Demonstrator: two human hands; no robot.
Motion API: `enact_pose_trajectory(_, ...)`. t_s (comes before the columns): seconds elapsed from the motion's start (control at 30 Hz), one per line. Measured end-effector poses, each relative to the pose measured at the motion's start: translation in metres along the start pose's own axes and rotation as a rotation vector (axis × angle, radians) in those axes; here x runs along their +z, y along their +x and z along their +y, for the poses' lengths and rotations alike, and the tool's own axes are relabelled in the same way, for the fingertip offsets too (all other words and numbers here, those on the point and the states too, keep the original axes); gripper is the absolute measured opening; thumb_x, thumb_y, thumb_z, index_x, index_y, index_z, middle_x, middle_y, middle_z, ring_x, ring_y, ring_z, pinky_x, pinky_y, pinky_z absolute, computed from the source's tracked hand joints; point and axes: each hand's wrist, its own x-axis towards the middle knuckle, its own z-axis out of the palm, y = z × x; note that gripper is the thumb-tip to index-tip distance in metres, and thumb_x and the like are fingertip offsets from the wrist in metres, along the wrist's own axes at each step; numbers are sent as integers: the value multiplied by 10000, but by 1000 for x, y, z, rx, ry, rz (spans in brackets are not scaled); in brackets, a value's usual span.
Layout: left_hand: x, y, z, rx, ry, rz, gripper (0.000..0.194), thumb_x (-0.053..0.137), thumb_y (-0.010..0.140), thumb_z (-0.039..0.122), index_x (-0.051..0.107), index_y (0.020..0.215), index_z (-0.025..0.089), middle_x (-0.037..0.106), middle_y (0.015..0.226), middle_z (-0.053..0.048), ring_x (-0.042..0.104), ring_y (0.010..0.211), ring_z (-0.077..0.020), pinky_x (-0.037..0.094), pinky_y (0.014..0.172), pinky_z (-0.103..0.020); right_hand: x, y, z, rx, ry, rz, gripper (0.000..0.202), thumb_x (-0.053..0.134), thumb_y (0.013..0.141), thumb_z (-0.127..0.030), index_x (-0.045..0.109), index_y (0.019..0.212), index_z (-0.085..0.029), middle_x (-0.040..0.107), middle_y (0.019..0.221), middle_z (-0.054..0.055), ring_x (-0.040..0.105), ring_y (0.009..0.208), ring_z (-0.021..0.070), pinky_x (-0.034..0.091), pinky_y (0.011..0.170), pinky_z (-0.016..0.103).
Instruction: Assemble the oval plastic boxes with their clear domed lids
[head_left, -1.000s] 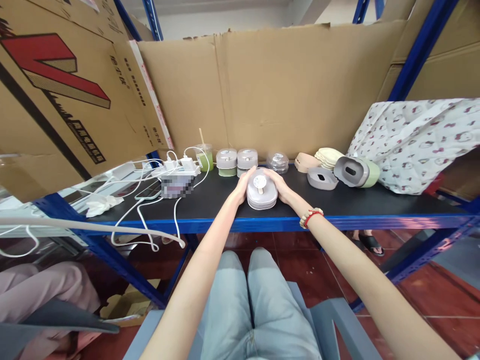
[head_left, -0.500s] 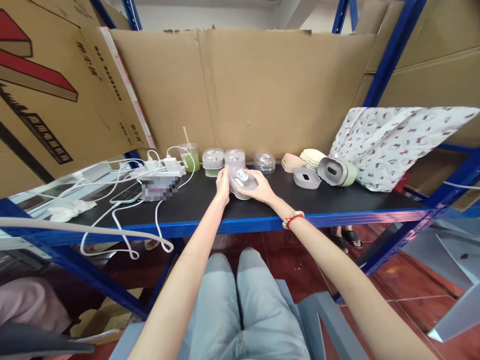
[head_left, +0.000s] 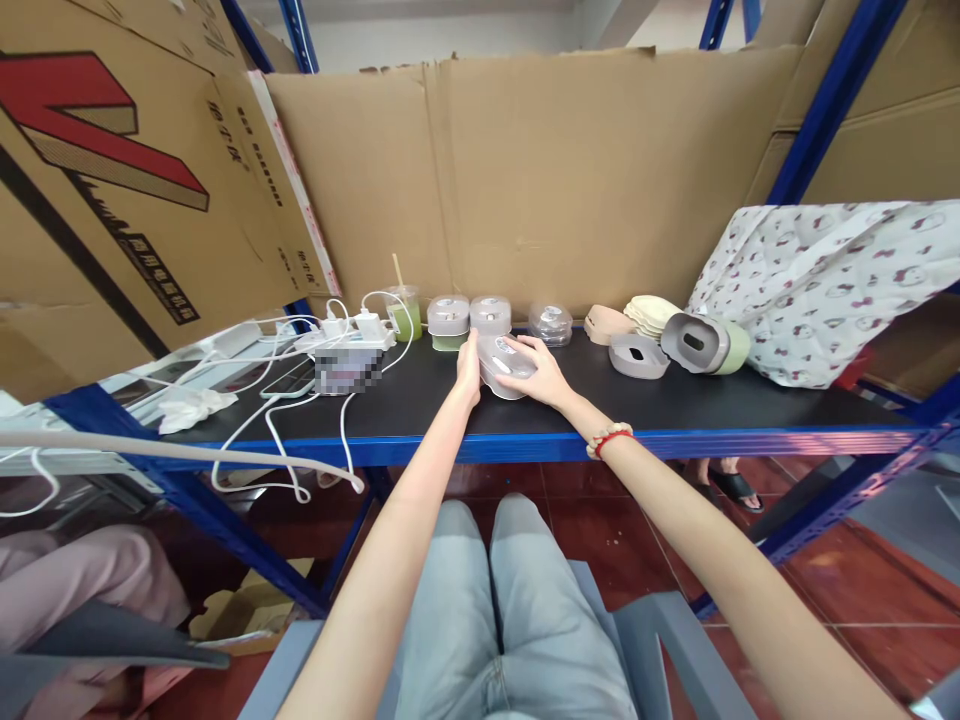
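Two lidded jars (head_left: 469, 320) stand just behind the container (head_left: 504, 364). Both hands (head_left: 469, 365) (head_left: 541, 375) grasp it with fingers, now farther back than a second ago

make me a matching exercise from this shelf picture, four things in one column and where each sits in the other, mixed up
Things:
1. green drink cup
2. patterned cloth
3. white tissue
4. grey lidded box

Places:
A. far right of the shelf, draped beside the blue upright
B. between the left hand and the right hand
C. at the back by the chargers and white cables, with a stick standing in it
D. left end of the shelf, in front of the tilted carton

Pairs: 1-C, 2-A, 3-D, 4-B
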Motion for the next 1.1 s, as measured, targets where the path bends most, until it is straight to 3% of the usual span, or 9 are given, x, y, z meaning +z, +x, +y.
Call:
enact_pose_trajectory(0.33,-1,1,-3,-4,-37,7,294,764,677,284,625,909,171,709,843,-51,680,803,-191,515,763,-289,-5,-4,-8,-14,-56,-27,678,792,558,-458,627,1205,-346,474,1335,36,467,1266,315,414,1040,500)
enact_pose_trajectory(0.5,-2,2,-3,-25,-43,56,182,716,729,225,612,867,168,688,745,-31,675,753,-177,516,746,-293,-4,-4,-11,-37,-66,-34,662,796,549,-427,641,1186,-334,478,1323,44,465,1263,327,406,1046,506)
enact_pose_trajectory(0.63,-2,2,-2,-32,-56,63,105,694,734,194,607,790,171,644,651,0,660,707,-163,514,740,-287,-1,-3,-9,-6,59,2,623,788,549,-448,659,1140,-298,514,1296,60,474,1252,307,380,1067,479)
enact_pose_trajectory(0.73,-2,2,0,-28,-82,50,92,688,724,185,615,779,177,643,650,8,656,709,-160,513,746,-284,-2,1,-9,131,231,55,631,703,653,-497,591,1222,-248,566,1252,85,503,1221,266,380,1064,437)
enact_pose_trajectory(0.83,0,0,2,-19,-114,31,78,673,742,207,621,789,175,665,695,-2,660,732,-160,516,755,-282,-5,4,-12,403,386,60,628,605,756,-481,503,1308,-197,631,1160,97,593,1091,239,473,963,419)
enact_pose_trajectory(0.9,1,-1,3,-9,-130,30,93,677,745,218,624,805,170,683,738,-13,666,773,-167,518,774,-287,-8,5,-17,521,460,-1,587,609,757,-455,531,1272,-184,655,1115,92,635,983,239,551,820,401)
enact_pose_trajectory(1.0,1,-2,3,2,-141,51,116,690,740,214,625,823,166,704,792,-33,671,862,-191,513,821,-304,-10,2,-22,538,558,-102,502,652,726,-444,614,1154,-185,686,1028,77,658,826,227,578,595,343)
enact_pose_trajectory(1.1,1,-1,2,2,-140,71,136,708,728,212,629,828,166,716,824,-47,670,921,-215,508,856,-326,-10,0,-24,503,630,-111,450,672,722,-443,648,1093,-188,708,906,57,653,711,196,556,508,298)
